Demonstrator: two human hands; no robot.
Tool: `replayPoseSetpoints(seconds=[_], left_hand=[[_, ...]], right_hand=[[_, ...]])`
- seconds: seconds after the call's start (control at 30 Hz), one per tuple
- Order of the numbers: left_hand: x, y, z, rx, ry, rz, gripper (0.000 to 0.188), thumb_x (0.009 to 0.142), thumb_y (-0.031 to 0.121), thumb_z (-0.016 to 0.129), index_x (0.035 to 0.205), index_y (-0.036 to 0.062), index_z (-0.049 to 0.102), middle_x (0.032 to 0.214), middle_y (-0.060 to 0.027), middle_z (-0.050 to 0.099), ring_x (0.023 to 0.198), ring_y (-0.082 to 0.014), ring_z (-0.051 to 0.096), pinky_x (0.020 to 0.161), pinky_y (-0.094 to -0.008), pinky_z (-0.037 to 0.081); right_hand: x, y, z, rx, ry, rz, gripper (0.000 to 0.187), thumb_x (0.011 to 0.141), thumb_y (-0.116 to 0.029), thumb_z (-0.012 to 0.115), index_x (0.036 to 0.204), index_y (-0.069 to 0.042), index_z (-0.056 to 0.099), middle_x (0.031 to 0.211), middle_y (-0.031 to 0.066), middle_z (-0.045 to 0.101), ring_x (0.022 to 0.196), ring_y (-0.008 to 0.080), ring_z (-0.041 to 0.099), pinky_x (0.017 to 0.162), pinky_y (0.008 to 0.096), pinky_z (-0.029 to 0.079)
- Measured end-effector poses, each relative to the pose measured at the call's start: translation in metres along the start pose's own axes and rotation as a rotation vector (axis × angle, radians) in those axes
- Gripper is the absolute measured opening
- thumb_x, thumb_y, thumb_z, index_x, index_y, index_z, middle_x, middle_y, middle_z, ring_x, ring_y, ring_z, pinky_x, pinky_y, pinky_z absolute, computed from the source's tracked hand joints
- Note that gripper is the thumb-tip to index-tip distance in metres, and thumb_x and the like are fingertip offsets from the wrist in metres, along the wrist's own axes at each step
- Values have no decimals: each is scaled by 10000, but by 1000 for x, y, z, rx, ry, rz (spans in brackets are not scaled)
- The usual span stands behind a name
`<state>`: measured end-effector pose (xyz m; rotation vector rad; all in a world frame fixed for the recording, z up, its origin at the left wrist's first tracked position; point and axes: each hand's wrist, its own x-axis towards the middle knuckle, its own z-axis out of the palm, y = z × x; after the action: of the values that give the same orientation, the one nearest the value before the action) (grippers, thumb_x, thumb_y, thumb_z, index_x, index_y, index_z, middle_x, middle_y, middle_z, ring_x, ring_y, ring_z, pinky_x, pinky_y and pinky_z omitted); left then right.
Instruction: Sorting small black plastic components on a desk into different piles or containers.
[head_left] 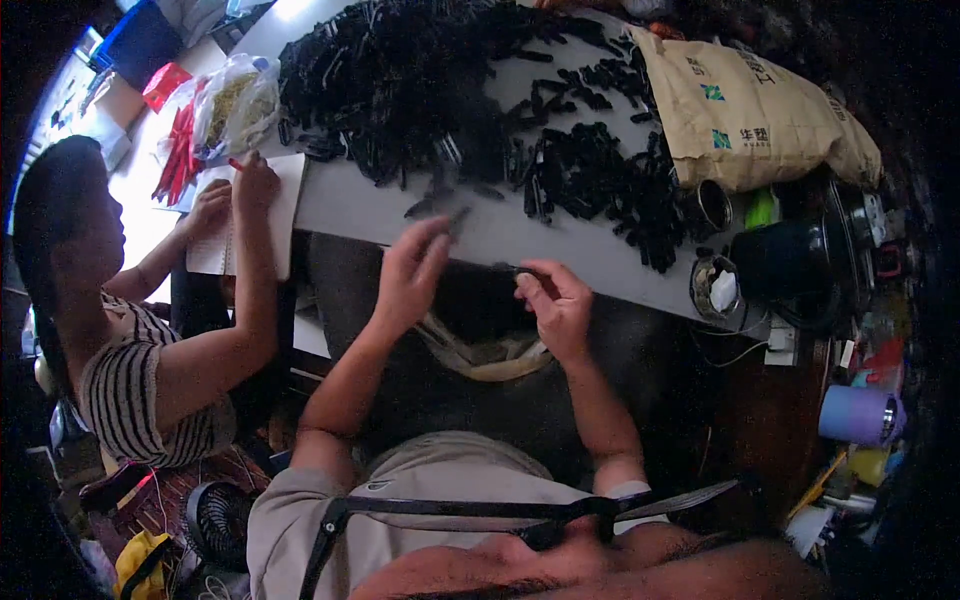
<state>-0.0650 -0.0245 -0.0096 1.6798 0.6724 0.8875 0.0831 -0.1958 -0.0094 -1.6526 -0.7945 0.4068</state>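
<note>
A large heap of black elongated plastic-looking pieces (385, 80) covers the far part of the white table (355, 200). My left hand (410, 275) is raised at the table's near edge, below the heap. Its fingers are smeared by motion, and a dark blurred piece shows near their tips, whether held or not I cannot tell. To its right, my right hand (560, 305) pinches a small dark piece (525, 273) between thumb and fingers. Under both hands, a pale-rimmed bag (490, 370) hangs open below the table edge, dark inside.
Smaller clusters of black pieces (575, 170) lie on the right, beside a brown paper sack (745, 110). A metal cup (708, 205) and a tin (715, 285) stand at the right edge. On my left, a person (150, 330) writes in a notebook (285, 215). A small fan (220, 520) sits at lower left.
</note>
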Motion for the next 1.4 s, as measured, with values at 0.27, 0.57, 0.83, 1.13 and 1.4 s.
replayPoseSetpoints(seconds=[0.27,0.57,0.83,1.13,1.4], left_hand=[[-30,28,16,-192,-478,-173,309,1065,200,457,1246,-11,591,894,-87,585,820,-158,577,718,-306,477],[-35,32,18,149,-592,188,399,928,145,647,1280,3,525,1107,-220,581,961,-445,602,817,-448,504],[-30,29,8,252,-638,280,392,914,192,668,1236,7,541,959,-196,610,860,-414,636,703,-479,511],[-28,3,12,69,-709,240,286,920,238,676,1081,13,607,892,-196,628,813,-395,645,655,-450,493],[-17,15,7,492,-806,126,381,929,363,672,1097,24,628,961,-188,672,915,-392,668,759,-480,538]], right_hand=[[-9,-28,-8,270,-233,169,138,956,-97,683,1041,12,677,813,64,705,715,111,665,611,254,526],[-21,-27,-19,168,-240,206,160,913,-80,736,1043,0,687,887,60,727,797,119,682,706,279,560],[-16,-31,-18,131,-297,76,263,873,-110,786,1081,-12,658,856,66,722,772,118,671,714,295,561],[-12,-11,-17,9,-369,-47,260,878,-204,774,1031,-22,668,800,83,696,685,133,637,643,316,519],[-8,-6,-21,-110,-402,37,221,880,-174,786,972,-7,674,750,45,689,673,95,637,605,278,503]])
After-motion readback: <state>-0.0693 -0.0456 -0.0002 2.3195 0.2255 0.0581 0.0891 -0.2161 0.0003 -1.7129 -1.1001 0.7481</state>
